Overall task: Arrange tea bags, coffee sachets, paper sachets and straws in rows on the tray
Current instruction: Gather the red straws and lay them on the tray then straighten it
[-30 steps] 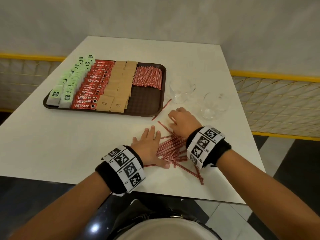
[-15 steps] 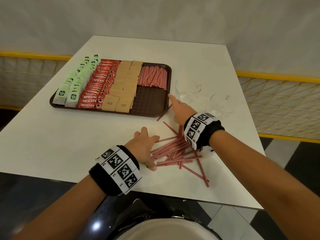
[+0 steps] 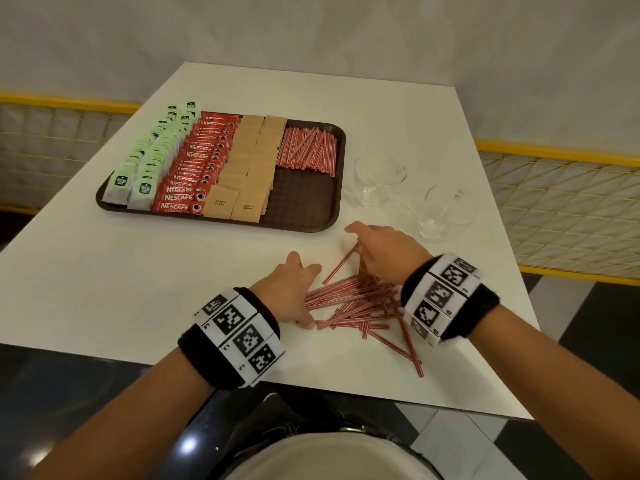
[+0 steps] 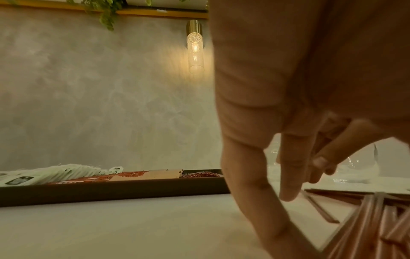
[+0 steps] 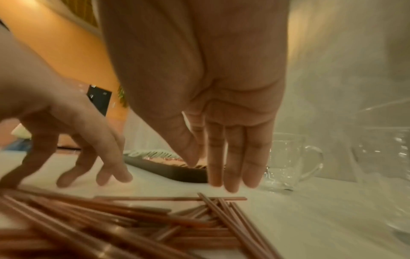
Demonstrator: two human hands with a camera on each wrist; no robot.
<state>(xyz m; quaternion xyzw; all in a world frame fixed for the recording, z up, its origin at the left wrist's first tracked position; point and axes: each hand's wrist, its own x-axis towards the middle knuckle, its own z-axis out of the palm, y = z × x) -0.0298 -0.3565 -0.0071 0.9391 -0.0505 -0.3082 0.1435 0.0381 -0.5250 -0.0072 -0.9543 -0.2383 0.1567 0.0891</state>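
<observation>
I see one white surface carrying everything. At 11 o'clock from my hands sits one brown tray, with four kinds of stock laid in rows. From its 9 o'clock side to its 3 o'clock side:

- Tea bags, green and white: two rows; the count per row cannot be told.
- Coffee sachets, red: one overlapping row, too many to count.
- Paper sachets, brown: two rows.
- Straws, red-striped: one packed block at the tray's 1 o'clock corner. The tray floor on the near side of this block is bare.

Two clear glass mugs stand at 3 o'clock of the tray, just beside each other.

One loose heap of straws lies on the surface at 6 o'clock of the tray, crossed at mixed angles; the count cannot be told.

My left hand is released, fingers spread and angled down, fingertips touching the heap's 9 o'clock edge. My right hand is released, fingers straight and together, over the heap's 12 o'clock end; it grasps nothing.
</observation>
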